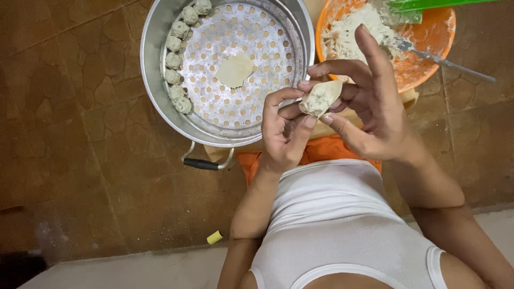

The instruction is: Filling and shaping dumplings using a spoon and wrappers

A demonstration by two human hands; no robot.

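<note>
A pale dumpling wrapper with filling (320,98) is folded between both hands, just right of the steamer. My left hand (284,134) pinches its lower left edge with thumb and fingers. My right hand (369,101) cups it from the right, its fingers curled over the top edge. A round metal steamer tray (257,69) with holes lies on the floor. Several finished dumplings (175,64) line its left rim, and one flat wrapper (234,69) lies in its middle.
An orange bowl (436,32) of shredded white filling stands at the top right, with a metal spoon (444,62) and a green utensil (428,5) in it. The steamer's black handle (203,163) points toward me. A small yellow bit (214,237) lies on the brown tiled floor.
</note>
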